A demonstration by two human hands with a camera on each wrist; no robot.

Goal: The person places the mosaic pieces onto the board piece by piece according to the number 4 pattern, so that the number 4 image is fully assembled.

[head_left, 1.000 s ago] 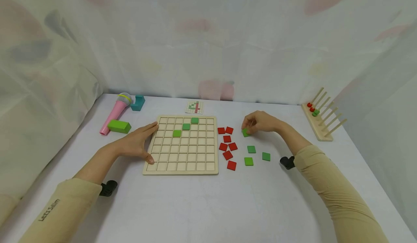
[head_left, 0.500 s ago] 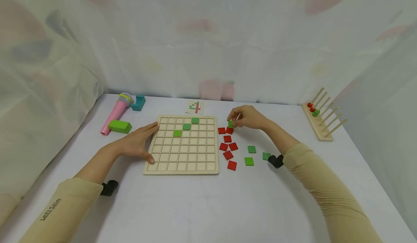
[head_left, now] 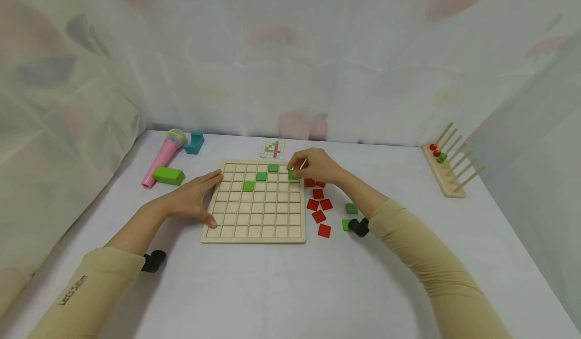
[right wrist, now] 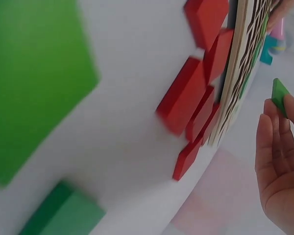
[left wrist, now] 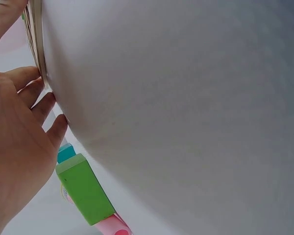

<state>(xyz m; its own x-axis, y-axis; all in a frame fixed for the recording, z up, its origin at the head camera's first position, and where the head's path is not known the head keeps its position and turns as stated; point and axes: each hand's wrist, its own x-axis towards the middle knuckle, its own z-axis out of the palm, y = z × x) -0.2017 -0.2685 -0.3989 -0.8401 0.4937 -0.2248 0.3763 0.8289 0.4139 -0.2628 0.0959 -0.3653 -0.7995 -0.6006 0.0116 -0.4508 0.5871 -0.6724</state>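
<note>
My right hand pinches a light green square tile over the upper right part of the wooden grid board. The right wrist view shows that green tile between thumb and fingertips, raised off the table. My left hand rests at the board's left edge, thumb at the lower corner and fingers spread along the side; in the left wrist view the fingertips touch the board's edge. Three green tiles lie in the board's cells in a diagonal, one of them a lighter green tile.
Several red tiles lie right of the board, with green tiles beyond them. A small pattern card lies behind the board. At left are a pink toy microphone, a green block and a teal block; far right, a peg stand.
My right hand has lifted the light green tile from the table and carried it left, past the red tiles, to over the board. The left hand has stayed at the board's edge.
</note>
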